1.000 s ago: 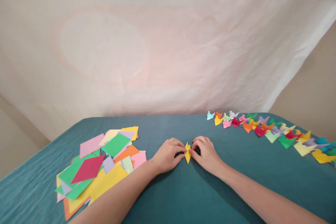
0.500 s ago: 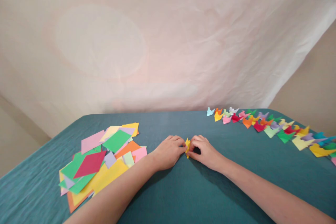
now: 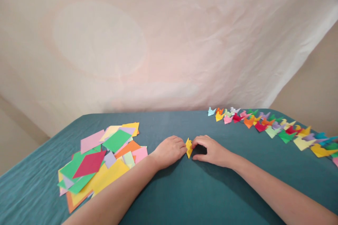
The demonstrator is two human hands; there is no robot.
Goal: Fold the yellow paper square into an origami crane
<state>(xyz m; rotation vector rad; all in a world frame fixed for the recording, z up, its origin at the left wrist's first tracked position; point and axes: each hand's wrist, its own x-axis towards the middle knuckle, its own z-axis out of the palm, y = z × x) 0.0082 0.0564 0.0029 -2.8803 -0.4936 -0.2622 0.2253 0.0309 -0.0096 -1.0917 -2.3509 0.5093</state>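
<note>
Looking at a yellow folded paper point(image 3: 188, 148), left hand point(image 3: 171, 151) up against it, can't tell if pinching, right hand point(image 3: 211, 150) beside it, thumb and finger spread apart

No readable text or numbers.

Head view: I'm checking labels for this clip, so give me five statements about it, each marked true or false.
1. A yellow folded paper is between the left hand and the right hand. True.
2. The loose sheets are spread on the right side of the table. False: the loose sheets are on the left.
3. Folded paper birds of several colors are on the right side. True.
4. The right thumb and forefinger meet at their tips. False: a gap parts the thumb from the forefinger.
5. A red sheet overlaps green paper. True.
</note>
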